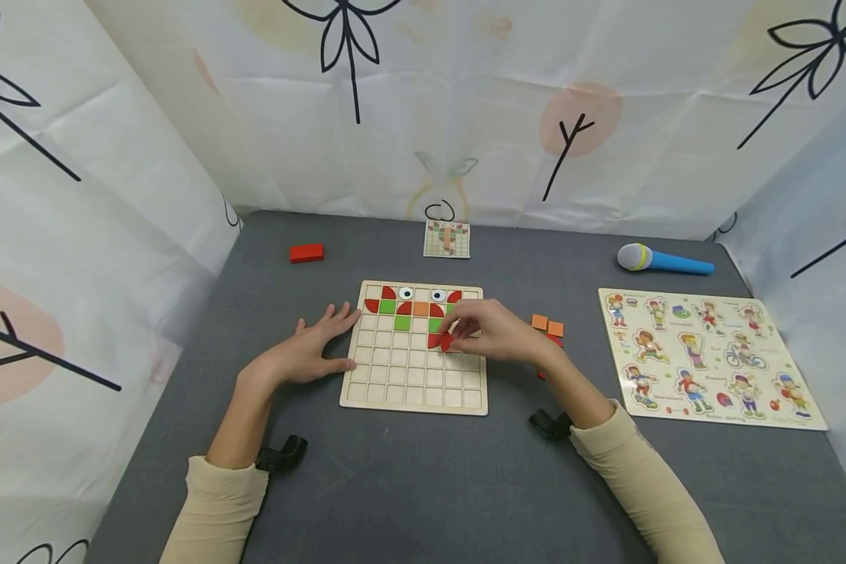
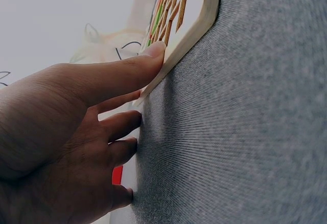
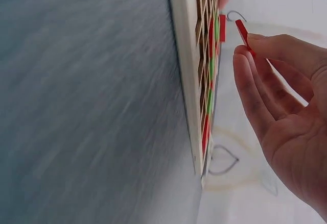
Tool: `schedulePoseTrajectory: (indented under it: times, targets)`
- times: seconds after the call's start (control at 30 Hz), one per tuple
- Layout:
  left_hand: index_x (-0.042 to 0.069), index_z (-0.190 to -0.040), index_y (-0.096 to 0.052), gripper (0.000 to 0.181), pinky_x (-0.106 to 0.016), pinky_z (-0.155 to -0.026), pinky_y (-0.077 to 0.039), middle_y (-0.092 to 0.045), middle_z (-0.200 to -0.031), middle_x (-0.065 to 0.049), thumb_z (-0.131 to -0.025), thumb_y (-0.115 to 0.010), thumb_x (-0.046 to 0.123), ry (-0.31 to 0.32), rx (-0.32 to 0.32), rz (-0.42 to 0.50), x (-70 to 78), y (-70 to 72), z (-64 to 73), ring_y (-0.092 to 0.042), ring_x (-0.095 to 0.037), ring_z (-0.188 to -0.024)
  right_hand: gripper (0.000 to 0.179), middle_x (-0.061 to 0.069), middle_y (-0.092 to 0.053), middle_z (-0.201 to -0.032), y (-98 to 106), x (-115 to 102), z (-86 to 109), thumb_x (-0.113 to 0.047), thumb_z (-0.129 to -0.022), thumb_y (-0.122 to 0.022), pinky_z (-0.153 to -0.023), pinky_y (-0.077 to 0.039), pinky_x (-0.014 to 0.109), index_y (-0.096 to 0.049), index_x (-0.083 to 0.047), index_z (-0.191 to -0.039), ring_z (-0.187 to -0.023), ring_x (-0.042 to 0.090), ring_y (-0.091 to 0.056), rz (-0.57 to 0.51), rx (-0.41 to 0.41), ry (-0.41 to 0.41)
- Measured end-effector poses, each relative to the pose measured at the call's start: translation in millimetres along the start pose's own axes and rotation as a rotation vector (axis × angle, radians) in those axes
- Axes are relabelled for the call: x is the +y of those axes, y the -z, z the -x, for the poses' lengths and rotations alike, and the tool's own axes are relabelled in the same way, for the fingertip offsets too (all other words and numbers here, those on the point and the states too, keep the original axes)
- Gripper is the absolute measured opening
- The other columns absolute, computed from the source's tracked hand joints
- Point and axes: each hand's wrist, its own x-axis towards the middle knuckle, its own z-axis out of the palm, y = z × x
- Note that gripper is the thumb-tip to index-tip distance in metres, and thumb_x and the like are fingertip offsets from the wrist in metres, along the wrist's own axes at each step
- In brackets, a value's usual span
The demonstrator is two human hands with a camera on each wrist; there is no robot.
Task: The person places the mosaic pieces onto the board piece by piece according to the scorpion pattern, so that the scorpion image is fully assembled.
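Observation:
A wooden grid board (image 1: 395, 376) lies mid-table, its upper rows partly filled with red, green and orange tiles and two eye tiles. My right hand (image 1: 492, 329) pinches a small red tile (image 3: 242, 30) between thumb and fingers, just over the board's right half. Against the board's left edge rests my left hand (image 1: 303, 348), fingers spread; in the left wrist view its thumb (image 2: 148, 55) touches the rim. Behind the board stands a small pattern card (image 1: 447, 240) with a coloured picture on a grid.
Loose orange tiles (image 1: 547, 323) and some red ones lie right of the board, partly behind the right forearm. A red block (image 1: 306, 253) sits at the back left. At the right are a toy microphone (image 1: 666, 259) and a picture puzzle board (image 1: 712, 360).

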Motion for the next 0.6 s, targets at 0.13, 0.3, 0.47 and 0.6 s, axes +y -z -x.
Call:
schedulePoseTrajectory:
  times: [0.13, 0.3, 0.47, 0.6]
  targets:
    - [0.015, -0.176, -0.020, 0.095, -0.082, -0.128, 0.006, -0.007, -0.184, -0.019, -0.102, -0.077, 0.033, 0.001, 0.002, -0.009, -0.5, -0.2, -0.6, 0.002, -0.047, -0.171, 0.021, 0.011, -0.078, -0.114, -6.5, -4.0, -20.4, 0.001, -0.096, -0.077, -0.092, -0.066, 0.032, -0.078, -0.002, -0.117, -0.098, 0.020, -0.079, -0.026, -0.040, 0.024]
    - [0.016, -0.176, -0.020, 0.095, -0.083, -0.128, 0.005, -0.007, -0.184, -0.020, -0.102, -0.077, 0.035, 0.012, -0.005, -0.024, -1.9, -0.9, -2.0, 0.001, -0.047, -0.171, 0.020, 0.014, -0.077, -0.115, -14.5, -11.3, -43.8, 0.004, -0.097, -0.075, -0.092, -0.066, 0.034, -0.077, 0.002, -0.117, -0.100, 0.024, -0.080, -0.023, -0.087, 0.073]
    - [0.016, -0.176, -0.020, 0.094, -0.083, -0.127, 0.006, -0.007, -0.184, -0.021, -0.103, -0.076, 0.036, 0.013, -0.011, -0.024, -2.0, -0.1, -2.9, 0.002, -0.048, -0.171, 0.019, 0.015, -0.078, -0.115, -21.7, -18.8, -61.9, 0.005, -0.097, -0.073, -0.092, -0.066, 0.033, -0.078, 0.002, -0.115, -0.101, 0.026, -0.081, 0.049, -0.112, 0.090]
    - [0.015, -0.176, -0.020, 0.095, -0.084, -0.126, 0.007, -0.007, -0.183, -0.021, -0.102, -0.076, 0.036, 0.011, -0.012, -0.024, -0.6, 0.5, -2.8, 0.003, -0.048, -0.171, 0.021, 0.014, -0.079, -0.115, -25.6, -22.2, -69.9, 0.008, -0.098, -0.069, -0.092, -0.065, 0.030, -0.079, 0.001, -0.116, -0.102, 0.025, -0.080, 0.095, -0.138, 0.064]
